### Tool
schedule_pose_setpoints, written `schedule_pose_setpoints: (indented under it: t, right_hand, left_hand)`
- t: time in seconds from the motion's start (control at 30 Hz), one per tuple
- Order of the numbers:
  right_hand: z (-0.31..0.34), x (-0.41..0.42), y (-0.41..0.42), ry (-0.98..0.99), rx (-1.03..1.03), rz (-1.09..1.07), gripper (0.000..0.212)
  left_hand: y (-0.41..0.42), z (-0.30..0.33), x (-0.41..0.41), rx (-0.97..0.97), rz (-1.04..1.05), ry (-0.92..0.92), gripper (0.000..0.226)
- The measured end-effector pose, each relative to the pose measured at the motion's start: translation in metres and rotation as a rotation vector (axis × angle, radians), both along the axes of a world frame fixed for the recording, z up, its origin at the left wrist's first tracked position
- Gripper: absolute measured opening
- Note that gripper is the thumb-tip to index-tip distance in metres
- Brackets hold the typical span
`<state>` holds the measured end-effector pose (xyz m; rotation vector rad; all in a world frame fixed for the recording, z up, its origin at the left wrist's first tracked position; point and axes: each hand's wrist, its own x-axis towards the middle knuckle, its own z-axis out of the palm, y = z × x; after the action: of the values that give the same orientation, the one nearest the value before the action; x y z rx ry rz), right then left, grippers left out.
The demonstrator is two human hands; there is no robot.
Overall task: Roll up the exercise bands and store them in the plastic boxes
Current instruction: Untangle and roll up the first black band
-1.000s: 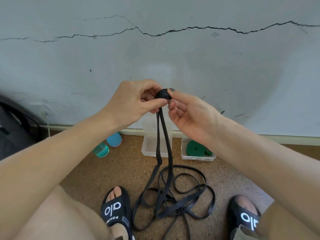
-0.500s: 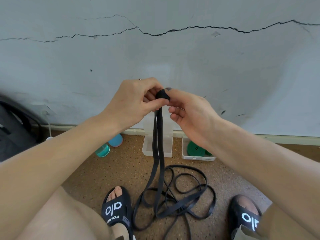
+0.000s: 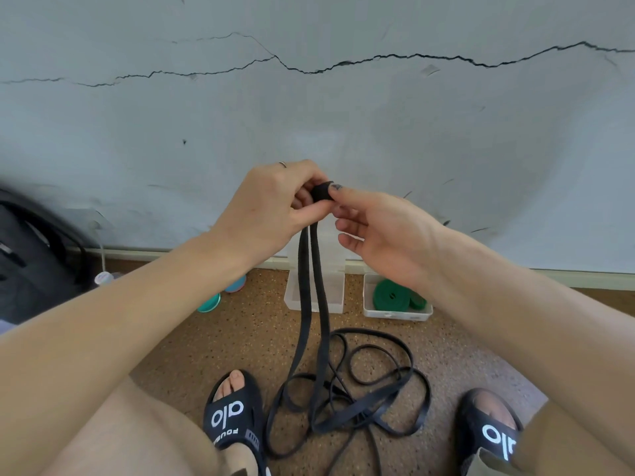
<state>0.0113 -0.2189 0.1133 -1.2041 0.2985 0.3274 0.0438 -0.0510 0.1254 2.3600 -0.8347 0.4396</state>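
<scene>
Near the middle of the frame, two bare hands meet around a small, tight roll at the top end of one long black flat exercise band (image 3: pixel 322 191). The left hand (image 3: pixel 271 211) has its fingers and thumb curled round the roll and wears one thin ring on a finger. The right hand (image 3: pixel 385 231) pinches the roll's other side between its thumb and forefinger, while its remaining three fingers hang loosely curled below. From the roll, two strands of the black band hang straight down side by side and end in a loose tangle of loops on the speckled brown floor (image 3: pixel 206 341) in the lower centre. Two feet in black slide sandals with white lettering flank that tangle, one at lower left (image 3: pixel 233 420) and one at lower right (image 3: pixel 494 431). Two clear plastic boxes stand by the skirting board: one (image 3: pixel 338 290) sits directly behind the hanging strands with its lid raised, its contents hard to make out; the other (image 3: pixel 369 297), just to its right, holds one rolled green exercise band (image 3: pixel 391 295). Two small round teal and blue containers (image 3: pixel 209 302) lie left of centre. A dark bag (image 3: pixel 31 255) sits at the left edge. One long crack (image 3: pixel 378 58) runs across the grey wall at the top.
</scene>
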Motion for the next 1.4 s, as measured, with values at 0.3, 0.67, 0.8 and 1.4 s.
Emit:
schedule_pose_setpoints:
  t: [0.3,0.67,0.8,1.4]
  right_hand:
    - [0.001,0.003,0.001,0.067,0.133,0.021,0.014]
    - [-0.006,0.002,-0.002,0.031,0.117,0.092,0.014]
    - [-0.009,0.006,-0.005,-0.019,0.048,0.145,0.016]
    - [-0.012,0.015,-0.013,-0.239,-0.271,0.458,0.066]
  left_hand:
    - [-0.007,0.0,-0.002,-0.025,0.055,0.091,0.021]
    - [-0.001,0.001,-0.001,0.258,-0.016,-0.059,0.018]
    - [0.004,0.002,0.001,0.261,-0.048,-0.03,0.018]
    - [0.029,0.01,0.01,0.297,-0.191,0.119,0.01]
